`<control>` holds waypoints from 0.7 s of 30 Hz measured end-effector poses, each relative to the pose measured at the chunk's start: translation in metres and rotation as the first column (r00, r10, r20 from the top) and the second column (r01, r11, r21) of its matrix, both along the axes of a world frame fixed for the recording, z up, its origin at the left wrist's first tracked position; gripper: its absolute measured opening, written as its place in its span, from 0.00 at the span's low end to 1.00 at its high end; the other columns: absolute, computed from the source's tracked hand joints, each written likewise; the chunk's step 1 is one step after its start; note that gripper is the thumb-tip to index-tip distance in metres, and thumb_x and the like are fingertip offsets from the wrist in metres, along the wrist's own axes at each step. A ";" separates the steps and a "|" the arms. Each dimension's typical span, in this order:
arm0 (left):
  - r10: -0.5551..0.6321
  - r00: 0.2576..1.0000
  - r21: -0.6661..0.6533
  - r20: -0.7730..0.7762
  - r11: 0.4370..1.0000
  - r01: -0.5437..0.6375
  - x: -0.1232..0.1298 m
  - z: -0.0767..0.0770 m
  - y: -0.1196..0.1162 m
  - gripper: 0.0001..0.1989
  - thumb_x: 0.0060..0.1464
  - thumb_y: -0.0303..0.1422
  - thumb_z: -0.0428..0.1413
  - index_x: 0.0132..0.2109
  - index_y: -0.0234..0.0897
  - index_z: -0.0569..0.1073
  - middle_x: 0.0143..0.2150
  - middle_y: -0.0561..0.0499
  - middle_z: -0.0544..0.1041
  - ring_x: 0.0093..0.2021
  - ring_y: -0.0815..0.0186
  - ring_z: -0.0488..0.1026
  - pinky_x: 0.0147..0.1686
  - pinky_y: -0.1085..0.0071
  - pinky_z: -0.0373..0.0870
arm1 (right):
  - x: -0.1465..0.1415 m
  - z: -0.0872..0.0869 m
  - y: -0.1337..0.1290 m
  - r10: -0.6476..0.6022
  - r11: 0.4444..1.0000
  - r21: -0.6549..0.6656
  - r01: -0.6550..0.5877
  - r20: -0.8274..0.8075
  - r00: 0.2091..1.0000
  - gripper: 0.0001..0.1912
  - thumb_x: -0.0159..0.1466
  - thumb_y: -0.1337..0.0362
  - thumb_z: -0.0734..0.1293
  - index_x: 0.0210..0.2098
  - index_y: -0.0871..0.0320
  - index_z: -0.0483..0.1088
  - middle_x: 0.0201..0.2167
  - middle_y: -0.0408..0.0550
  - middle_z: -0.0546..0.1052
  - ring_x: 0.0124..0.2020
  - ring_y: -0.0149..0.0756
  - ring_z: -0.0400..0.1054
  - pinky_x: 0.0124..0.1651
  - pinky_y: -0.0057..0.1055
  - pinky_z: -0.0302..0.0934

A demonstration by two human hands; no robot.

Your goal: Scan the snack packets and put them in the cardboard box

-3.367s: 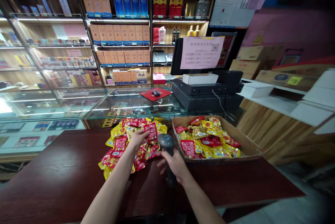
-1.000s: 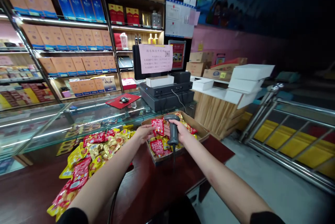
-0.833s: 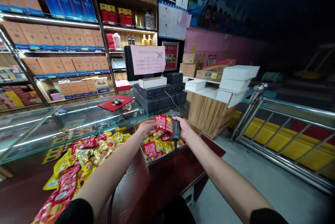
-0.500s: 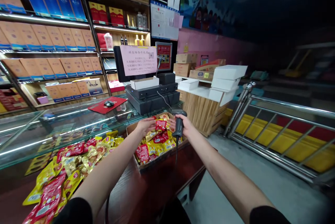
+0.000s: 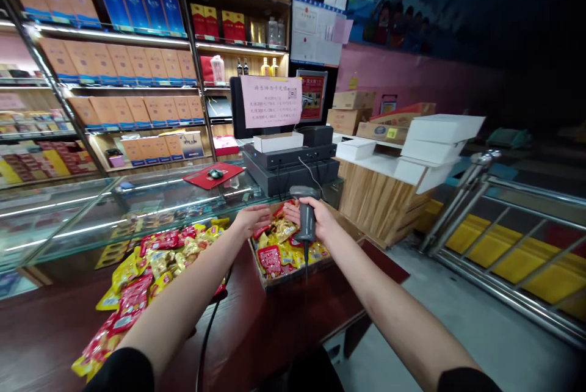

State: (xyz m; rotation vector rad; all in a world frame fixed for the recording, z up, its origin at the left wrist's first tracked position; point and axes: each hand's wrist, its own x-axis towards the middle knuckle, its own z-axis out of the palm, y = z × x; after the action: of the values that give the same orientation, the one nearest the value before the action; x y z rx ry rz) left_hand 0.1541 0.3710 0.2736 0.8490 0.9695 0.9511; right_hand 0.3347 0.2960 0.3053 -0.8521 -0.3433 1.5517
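Note:
In my right hand [image 5: 318,218] is a dark grey barcode scanner [image 5: 307,224], handle down, its cord hanging below. It hovers over a cardboard box [image 5: 274,282] holding red, yellow and gold snack packets [image 5: 270,259]. My left hand [image 5: 251,220] is at the box's left edge, fingers stretched toward the scanner and nothing seen in them. Left of the box, a loose pile of similar packets [image 5: 160,264] lies on the dark red-brown table [image 5: 247,325], partly behind my left forearm.
A glass display counter [image 5: 151,212] borders the table, with a mouse [image 5: 215,173] on a red mat. Behind stand a monitor [image 5: 235,108] bearing a pink sign, and shelves of boxed goods. White boxes [image 5: 434,135] and a metal railing [image 5: 526,193] are on the right.
The view has turned left, so the surroundings sit farther right. Relative to the box, my right hand has carried the scanner leftward, and my left hand has drawn back to the left edge.

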 end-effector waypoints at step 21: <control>0.267 0.963 0.001 0.030 0.964 -0.267 -0.210 -0.020 -0.068 0.16 0.44 0.22 0.66 0.42 0.27 0.74 0.35 0.41 0.80 0.33 0.62 0.80 0.39 0.66 0.79 | -0.191 -0.043 0.007 0.435 0.893 -0.050 -0.447 -0.159 0.886 0.03 0.59 0.71 0.61 0.33 0.61 0.66 0.41 0.59 0.79 0.45 0.43 0.76 0.52 0.46 0.68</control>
State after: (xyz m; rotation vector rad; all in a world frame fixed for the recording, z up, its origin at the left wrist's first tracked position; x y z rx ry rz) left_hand -0.0562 0.3026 0.2536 0.7167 1.0744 1.1931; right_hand 0.1440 0.3027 0.2623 -0.7522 -0.3859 2.0554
